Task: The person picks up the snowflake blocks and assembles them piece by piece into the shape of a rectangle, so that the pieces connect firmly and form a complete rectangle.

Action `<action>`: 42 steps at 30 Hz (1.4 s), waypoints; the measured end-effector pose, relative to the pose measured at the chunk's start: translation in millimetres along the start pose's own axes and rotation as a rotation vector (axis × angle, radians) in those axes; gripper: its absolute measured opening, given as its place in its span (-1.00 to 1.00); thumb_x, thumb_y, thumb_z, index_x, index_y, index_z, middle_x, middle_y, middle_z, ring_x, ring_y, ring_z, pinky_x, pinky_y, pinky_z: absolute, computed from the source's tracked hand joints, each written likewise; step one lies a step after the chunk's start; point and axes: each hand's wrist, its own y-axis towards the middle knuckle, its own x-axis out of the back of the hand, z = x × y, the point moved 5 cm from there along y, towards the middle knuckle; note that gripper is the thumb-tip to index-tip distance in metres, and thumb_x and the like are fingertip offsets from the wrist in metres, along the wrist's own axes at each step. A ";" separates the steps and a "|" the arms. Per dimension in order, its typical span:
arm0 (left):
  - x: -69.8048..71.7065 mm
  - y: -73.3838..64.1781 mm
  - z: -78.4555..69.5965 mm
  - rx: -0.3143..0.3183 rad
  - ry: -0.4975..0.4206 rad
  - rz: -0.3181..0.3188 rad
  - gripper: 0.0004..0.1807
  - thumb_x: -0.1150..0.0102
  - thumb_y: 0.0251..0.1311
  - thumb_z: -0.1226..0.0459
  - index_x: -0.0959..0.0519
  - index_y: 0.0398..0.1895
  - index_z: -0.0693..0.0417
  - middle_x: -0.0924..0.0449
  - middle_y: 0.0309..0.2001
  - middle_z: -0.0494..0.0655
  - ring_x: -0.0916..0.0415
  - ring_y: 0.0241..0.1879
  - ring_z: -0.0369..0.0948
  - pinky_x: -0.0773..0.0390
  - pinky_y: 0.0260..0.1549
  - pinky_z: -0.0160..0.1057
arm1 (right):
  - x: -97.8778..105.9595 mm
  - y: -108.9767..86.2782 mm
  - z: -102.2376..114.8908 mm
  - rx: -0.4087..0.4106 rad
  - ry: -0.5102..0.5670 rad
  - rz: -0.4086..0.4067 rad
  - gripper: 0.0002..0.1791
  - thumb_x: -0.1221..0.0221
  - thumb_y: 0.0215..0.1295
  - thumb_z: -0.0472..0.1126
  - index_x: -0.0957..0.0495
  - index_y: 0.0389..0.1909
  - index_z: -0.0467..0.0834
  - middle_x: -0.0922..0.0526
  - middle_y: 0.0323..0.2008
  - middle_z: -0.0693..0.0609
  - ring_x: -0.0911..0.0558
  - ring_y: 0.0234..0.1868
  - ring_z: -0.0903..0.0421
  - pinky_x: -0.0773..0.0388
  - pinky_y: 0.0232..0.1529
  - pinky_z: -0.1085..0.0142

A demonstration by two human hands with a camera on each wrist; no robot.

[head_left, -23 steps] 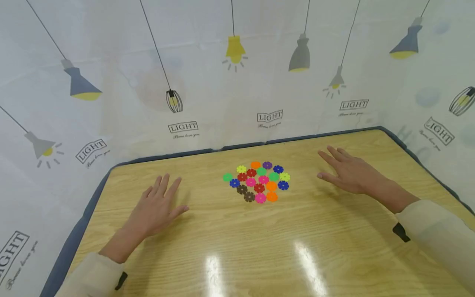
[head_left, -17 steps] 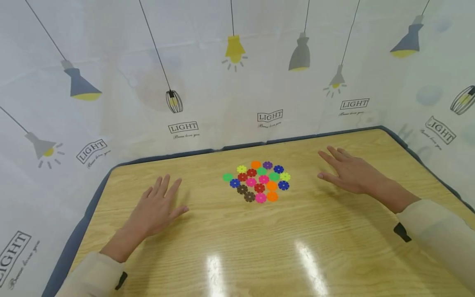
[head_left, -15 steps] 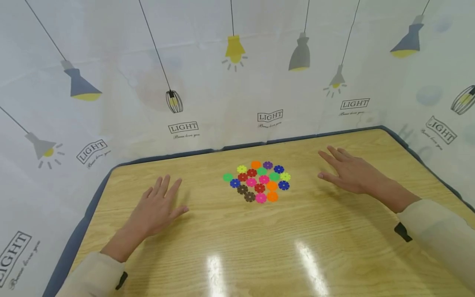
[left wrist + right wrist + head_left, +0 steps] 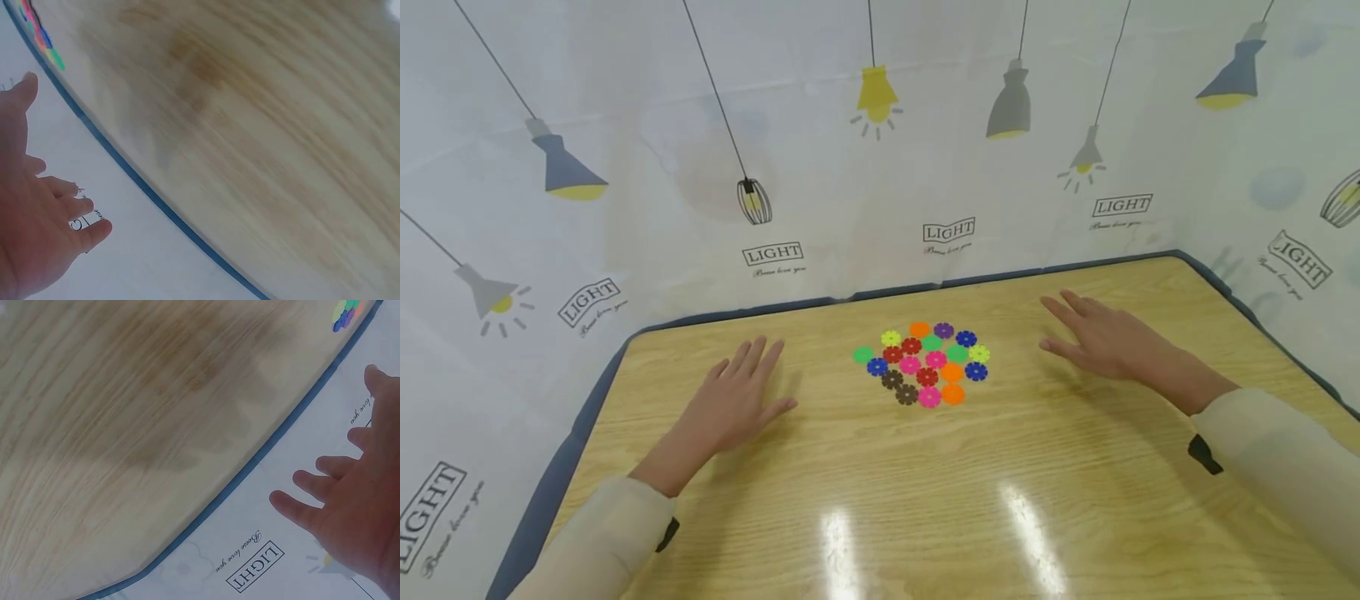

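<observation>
A loose patch of several flat, notched plastic discs lies mid-table in the head view: among them a pink disc (image 4: 929, 397), a brown disc (image 4: 907, 394), a purple disc (image 4: 943, 331) and a green disc (image 4: 863, 355). To the left of them, my left hand (image 4: 730, 407) hovers over the table with fingers spread, holding nothing. My right hand (image 4: 1103, 340) is on the other side, also spread and without anything in it. Both wrist views show the fingers of the left hand (image 4: 44, 212) and right hand (image 4: 350, 494) extended, apart from the discs.
The wood-grain table (image 4: 850, 467) has a dark blue edge (image 4: 760, 313) along its back and sides. Behind it rises a white cloth backdrop (image 4: 835, 183) printed with lamps and lettering. Two bright light reflections show on the near tabletop.
My left hand has shifted a little to the right and away from me, towards the discs. The right hand has moved only slightly to the left. The discs lie as before.
</observation>
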 end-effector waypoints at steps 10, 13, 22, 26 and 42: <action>-1.1 30.9 -13.0 0.069 -0.227 0.047 -0.08 0.04 0.37 -0.16 0.18 0.56 0.09 0.00 0.50 0.21 -0.02 0.46 0.14 -0.19 0.24 0.34 | -3.3 19.6 3.3 -0.028 0.056 -0.047 -0.13 0.21 0.44 0.35 -0.05 0.50 -0.21 -0.24 0.38 -0.36 -0.30 0.33 -0.37 -0.29 0.19 -0.31; 1.7 39.9 -19.3 0.093 -0.355 0.022 -0.11 -0.01 0.37 -0.08 0.16 0.56 0.07 -0.03 0.50 0.15 -0.07 0.44 0.11 -0.22 0.25 0.31 | -5.5 24.0 3.8 -0.056 0.149 -0.049 -0.13 0.23 0.44 0.36 -0.04 0.50 -0.20 -0.26 0.38 -0.33 -0.30 0.34 -0.34 -0.26 0.25 -0.27; 0.4 60.5 -32.6 0.248 -0.751 -0.033 -0.29 -0.03 0.39 0.05 -0.06 0.51 0.04 -0.52 0.15 0.16 -0.45 0.18 0.09 -0.47 0.10 0.12 | -19.2 30.0 2.1 -0.126 0.497 0.005 -0.21 0.12 0.46 0.27 -0.10 0.48 -0.19 -0.58 0.09 -0.35 -0.66 -0.05 -0.17 -0.59 -0.05 -0.04; -8.1 66.7 -38.2 0.353 -0.941 -0.022 -0.34 -0.02 0.39 0.05 -0.14 0.48 0.00 -0.58 0.07 0.11 -0.53 0.08 0.01 -0.54 -0.01 0.01 | -28.2 31.4 1.3 -0.170 0.708 0.057 -0.25 0.01 0.44 0.19 -0.17 0.45 -0.21 -0.67 -0.08 -0.29 -0.72 -0.27 -0.02 -0.69 -0.24 0.14; -30.8 75.9 -54.7 0.643 -1.423 0.078 -0.52 0.02 0.44 0.19 -0.31 0.39 0.00 -0.71 -0.21 0.17 -0.71 -0.42 -0.07 -0.70 -0.32 -0.14 | -53.6 42.0 19.1 -0.291 1.062 0.191 -0.35 -0.08 0.43 0.07 -0.26 0.40 -0.20 -0.73 -0.29 -0.15 -0.75 -0.36 -0.03 -0.70 -0.27 0.11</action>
